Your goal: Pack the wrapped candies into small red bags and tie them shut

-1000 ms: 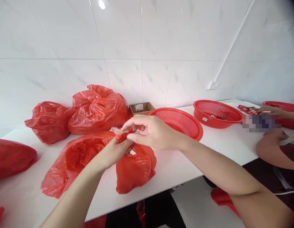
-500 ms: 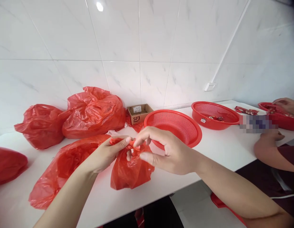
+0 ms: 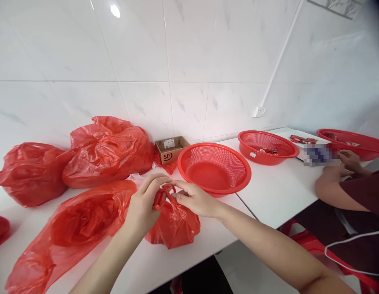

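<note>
A small red plastic bag (image 3: 177, 228) rests near the front edge of the white table, its top gathered and twisted up. My left hand (image 3: 146, 204) is closed on the left side of that twisted top. From the right, my right hand (image 3: 192, 199) pinches a looped strand of the same bag. The bag's contents do not show. Just left of my left hand lies a larger red plastic bag (image 3: 85, 220), its mouth open and crumpled inside.
An empty red basket (image 3: 214, 190) stands behind my hands, beside a small cardboard box (image 3: 171, 154). Full red bags (image 3: 109, 151) sit against the wall. Another basket (image 3: 269, 159) holds small packets. At right a co-worker's hand (image 3: 350, 161) is near a blurred item and a further basket (image 3: 355, 143).
The view has turned slightly right. My right hand has closed from spread fingers to a pinch on the bag's top, which now shows a loop. The co-worker's raised hand has come down from the basket.
</note>
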The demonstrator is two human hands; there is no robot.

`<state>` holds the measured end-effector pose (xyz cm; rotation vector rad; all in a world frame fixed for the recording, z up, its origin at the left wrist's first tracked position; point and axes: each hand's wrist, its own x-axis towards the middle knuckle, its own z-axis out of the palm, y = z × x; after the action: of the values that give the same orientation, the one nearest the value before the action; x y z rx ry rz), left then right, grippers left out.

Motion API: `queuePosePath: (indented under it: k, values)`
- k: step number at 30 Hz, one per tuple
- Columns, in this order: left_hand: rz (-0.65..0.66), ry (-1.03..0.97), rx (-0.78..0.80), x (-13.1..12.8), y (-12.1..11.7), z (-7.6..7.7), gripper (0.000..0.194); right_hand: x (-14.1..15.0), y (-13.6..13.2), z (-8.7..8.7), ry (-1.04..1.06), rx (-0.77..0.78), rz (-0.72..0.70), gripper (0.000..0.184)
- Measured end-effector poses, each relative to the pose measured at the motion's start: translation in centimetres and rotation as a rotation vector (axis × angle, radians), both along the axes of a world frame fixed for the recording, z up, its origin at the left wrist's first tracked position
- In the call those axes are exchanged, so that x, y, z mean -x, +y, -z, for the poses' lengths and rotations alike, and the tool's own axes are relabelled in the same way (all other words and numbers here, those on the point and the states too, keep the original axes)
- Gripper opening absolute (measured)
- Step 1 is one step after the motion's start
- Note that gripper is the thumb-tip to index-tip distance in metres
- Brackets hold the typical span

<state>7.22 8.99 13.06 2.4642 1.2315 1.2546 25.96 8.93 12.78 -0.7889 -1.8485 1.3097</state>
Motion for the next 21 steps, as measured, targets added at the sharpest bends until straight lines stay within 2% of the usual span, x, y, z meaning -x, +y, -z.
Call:
queuePosePath:
  k: [2, 3, 7, 11, 13, 15, 17, 19, 21]
  values:
    - [0.049, 0.016, -0.087, -0.2, 0.0, 0.5, 0.037, -0.8, -0.7, -0.5, -0.054, -0.042, 0.044, 0.017]
    - [0.076, 0.039, -0.09, -0.1, 0.0, 0.8, 0.04, -1.3, -1.0, -0.8, -0.083, -0.073, 0.084, 0.023]
    - [0.126, 0.108, -0.016, 1.6, -0.5, 2.0, 0.045, -3.8, -1.4, -1.4, -0.198, -0.228, 0.286, 0.037]
    - [0.088, 0.102, 0.066, 4.8, -2.2, 3.9, 0.029, -6.8, 0.3, 0.0, -0.443, -0.459, 0.565, 0.042]
    - [0.066, 0.058, 0.226, 6.0, -3.4, 4.3, 0.021, -7.7, 1.2, 1.0, -0.499, -0.454, 0.618, 0.044]
    - [0.04, -0.055, 0.488, 6.2, -4.3, 4.2, 0.026, -7.9, 1.6, 1.5, -0.46, -0.335, 0.581, 0.045]
    - [0.028, -0.267, 0.718, 5.4, -4.7, 3.8, 0.038, -7.5, 1.7, 1.3, -0.332, -0.18, 0.489, 0.043]
    - [0.091, -0.563, 0.846, 3.9, -4.3, 3.4, 0.044, -6.6, 1.5, 0.6, -0.167, -0.076, 0.401, 0.04]
    - [0.185, -0.84, 0.916, 2.1, -3.5, 3.3, 0.046, -5.4, 1.2, -0.3, -0.038, -0.061, 0.347, 0.038]
